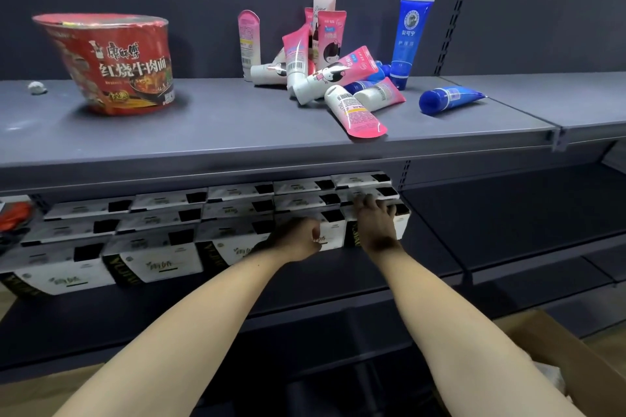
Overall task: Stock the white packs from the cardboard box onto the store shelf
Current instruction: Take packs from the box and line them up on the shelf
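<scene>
Rows of white packs (159, 257) with black and green print fill the left half of the middle store shelf (440, 247), stacked up to three high. My right hand (374, 218) lies flat on top of the rightmost stack of packs (401, 218), fingers stretched toward the back. My left hand (298, 239) is curled into a fist against the front of the neighbouring pack (333, 235); whether it grips anything is hidden. The cardboard box (555, 342) shows at the bottom right corner, with something white inside it.
On the upper shelf (237, 132) stand a red instant noodle bowl (111, 64), a heap of pink and white tubes (325, 71) and two blue tubes (411, 41). A small white ball (36, 87) lies at its left. A red object (15, 215) sits at the middle shelf's far left.
</scene>
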`<state>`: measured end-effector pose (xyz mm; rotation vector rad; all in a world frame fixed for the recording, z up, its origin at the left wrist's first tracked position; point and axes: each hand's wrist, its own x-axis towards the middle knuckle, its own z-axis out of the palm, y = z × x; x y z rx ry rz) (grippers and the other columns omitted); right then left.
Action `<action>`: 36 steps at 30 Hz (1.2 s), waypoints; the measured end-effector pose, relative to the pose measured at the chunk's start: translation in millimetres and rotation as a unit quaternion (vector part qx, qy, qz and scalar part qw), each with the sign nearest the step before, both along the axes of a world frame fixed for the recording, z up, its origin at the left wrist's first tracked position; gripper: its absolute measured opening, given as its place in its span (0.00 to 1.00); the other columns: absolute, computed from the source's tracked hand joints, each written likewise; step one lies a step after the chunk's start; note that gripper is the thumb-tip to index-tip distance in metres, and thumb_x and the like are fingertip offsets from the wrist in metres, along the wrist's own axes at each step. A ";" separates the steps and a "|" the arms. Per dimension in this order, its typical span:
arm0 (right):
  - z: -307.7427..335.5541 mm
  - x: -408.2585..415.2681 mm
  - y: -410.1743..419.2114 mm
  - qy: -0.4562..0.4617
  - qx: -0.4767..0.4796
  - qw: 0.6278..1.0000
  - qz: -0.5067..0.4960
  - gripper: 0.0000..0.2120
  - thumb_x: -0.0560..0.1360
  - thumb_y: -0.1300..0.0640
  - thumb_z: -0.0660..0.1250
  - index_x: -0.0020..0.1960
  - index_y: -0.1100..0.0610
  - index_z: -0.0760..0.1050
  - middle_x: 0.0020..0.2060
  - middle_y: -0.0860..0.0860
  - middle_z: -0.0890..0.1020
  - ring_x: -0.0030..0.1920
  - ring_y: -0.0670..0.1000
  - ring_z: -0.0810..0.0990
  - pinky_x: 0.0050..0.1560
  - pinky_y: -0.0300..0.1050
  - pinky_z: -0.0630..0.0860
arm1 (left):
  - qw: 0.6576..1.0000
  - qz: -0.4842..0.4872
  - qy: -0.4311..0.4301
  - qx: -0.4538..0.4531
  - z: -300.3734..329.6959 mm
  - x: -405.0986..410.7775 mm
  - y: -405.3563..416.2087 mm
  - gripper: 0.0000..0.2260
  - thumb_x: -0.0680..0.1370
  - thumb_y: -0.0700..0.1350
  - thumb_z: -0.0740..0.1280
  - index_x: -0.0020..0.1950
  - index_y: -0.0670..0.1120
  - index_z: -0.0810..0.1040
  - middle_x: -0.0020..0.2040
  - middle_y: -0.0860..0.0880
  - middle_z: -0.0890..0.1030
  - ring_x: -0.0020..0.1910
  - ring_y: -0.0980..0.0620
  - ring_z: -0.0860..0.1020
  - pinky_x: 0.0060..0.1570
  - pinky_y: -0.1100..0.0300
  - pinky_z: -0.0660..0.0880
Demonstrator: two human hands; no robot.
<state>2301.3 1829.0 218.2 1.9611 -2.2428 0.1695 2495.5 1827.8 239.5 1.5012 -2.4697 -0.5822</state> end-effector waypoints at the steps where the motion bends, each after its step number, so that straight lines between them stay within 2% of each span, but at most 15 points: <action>1: -0.3 0.1 -0.5 -0.005 -0.003 1.000 0.007 0.34 0.77 0.71 0.57 0.80 0.55 0.54 0.73 0.59 0.64 0.71 0.66 0.65 0.72 0.71 0.58 | 1.000 0.001 0.000 0.001 0.4 -1.0 0.2 0.07 0.77 0.45 0.70 0.52 0.45 0.77 0.53 0.46 0.79 0.51 0.47 0.77 0.51 0.53 0.76; 5: 0.1 -3.4 1.0 -0.011 -0.014 1.000 0.022 0.36 0.77 0.70 0.57 0.80 0.50 0.55 0.76 0.55 0.64 0.74 0.62 0.62 0.73 0.70 0.55 | 1.000 -0.002 -0.009 -0.001 -0.1 -6.2 2.1 0.06 0.77 0.46 0.69 0.52 0.46 0.77 0.53 0.47 0.79 0.49 0.47 0.77 0.50 0.53 0.77; 9: -3.7 -9.4 10.1 -0.022 -0.030 0.999 0.031 0.33 0.78 0.67 0.58 0.80 0.50 0.56 0.77 0.53 0.63 0.74 0.60 0.62 0.70 0.61 0.61 | 1.000 -0.009 -0.013 0.016 -0.7 -22.1 9.4 0.06 0.78 0.43 0.68 0.53 0.44 0.76 0.52 0.44 0.78 0.49 0.46 0.77 0.49 0.53 0.75; 12: -1.5 -26.1 15.2 -0.039 0.001 0.997 0.071 0.35 0.76 0.66 0.61 0.80 0.52 0.55 0.77 0.52 0.60 0.76 0.58 0.58 0.72 0.56 0.59 | 0.999 -0.021 -0.010 0.027 2.2 -47.3 15.6 0.02 0.79 0.42 0.67 0.48 0.45 0.75 0.49 0.44 0.78 0.46 0.46 0.77 0.46 0.53 0.75; 14: -1.0 -42.9 22.2 -0.053 0.005 0.995 0.088 0.38 0.75 0.65 0.66 0.80 0.51 0.55 0.77 0.51 0.61 0.77 0.56 0.56 0.74 0.53 0.56 | 0.999 -0.030 0.007 0.040 5.1 -70.0 19.9 0.06 0.78 0.39 0.65 0.42 0.48 0.73 0.45 0.44 0.79 0.45 0.44 0.78 0.43 0.53 0.74; 17: -6.2 -79.6 42.3 -0.071 -0.018 0.994 0.077 0.34 0.76 0.63 0.67 0.78 0.51 0.60 0.73 0.51 0.65 0.74 0.55 0.61 0.72 0.50 0.58 | 0.998 -0.040 0.000 0.044 7.8 -108.1 27.3 0.05 0.78 0.42 0.64 0.42 0.50 0.72 0.46 0.46 0.77 0.45 0.44 0.78 0.41 0.54 0.72; 19: -11.4 -111.4 61.6 -0.093 -0.028 0.993 0.059 0.26 0.76 0.64 0.65 0.74 0.54 0.67 0.69 0.54 0.70 0.69 0.58 0.67 0.65 0.50 0.63 | 0.998 -0.048 -0.010 0.043 8.7 -137.2 33.9 0.02 0.78 0.43 0.64 0.47 0.49 0.73 0.48 0.47 0.76 0.45 0.47 0.76 0.43 0.55 0.73; 21: -15.8 -146.2 84.3 -0.119 -0.041 0.991 0.034 0.21 0.76 0.65 0.64 0.68 0.57 0.74 0.63 0.57 0.74 0.63 0.62 0.72 0.59 0.52 0.68 | 0.997 -0.066 -0.009 0.047 6.4 -170.4 42.6 0.01 0.78 0.44 0.63 0.47 0.48 0.73 0.48 0.47 0.77 0.44 0.47 0.76 0.44 0.54 0.75; 25: -31.5 -216.0 136.5 -0.202 -0.068 0.975 -0.066 0.15 0.76 0.62 0.64 0.62 0.59 0.75 0.55 0.58 0.76 0.56 0.61 0.75 0.53 0.53 0.75 | 0.990 -0.128 0.021 0.051 -0.2 -241.1 71.2 0.03 0.77 0.44 0.65 0.49 0.47 0.76 0.46 0.47 0.80 0.44 0.46 0.78 0.45 0.51 0.77; 29: -63.2 -275.4 195.3 -0.260 -0.044 0.951 -0.161 0.11 0.80 0.58 0.63 0.62 0.57 0.72 0.56 0.54 0.74 0.57 0.56 0.74 0.54 0.50 0.76 | 0.980 -0.180 0.022 0.077 -20.1 -304.0 106.4 0.03 0.77 0.46 0.66 0.50 0.50 0.76 0.44 0.52 0.81 0.42 0.51 0.79 0.46 0.52 0.80; 32: -94.5 -304.9 232.0 -0.283 0.001 0.939 -0.197 0.11 0.79 0.57 0.63 0.61 0.56 0.71 0.56 0.54 0.75 0.57 0.55 0.75 0.54 0.49 0.76 | 0.974 -0.206 -0.018 0.093 -42.6 -339.7 129.0 0.05 0.78 0.46 0.65 0.54 0.50 0.75 0.46 0.52 0.80 0.43 0.50 0.79 0.46 0.50 0.80; 36: -135.6 -328.6 271.1 -0.300 0.087 0.923 -0.225 0.11 0.80 0.56 0.63 0.61 0.57 0.71 0.57 0.54 0.75 0.58 0.56 0.75 0.48 0.44 0.66 | 0.964 -0.220 -0.082 0.124 -81.5 -375.7 157.2 0.08 0.78 0.47 0.64 0.57 0.51 0.73 0.48 0.50 0.80 0.44 0.48 0.79 0.45 0.48 0.79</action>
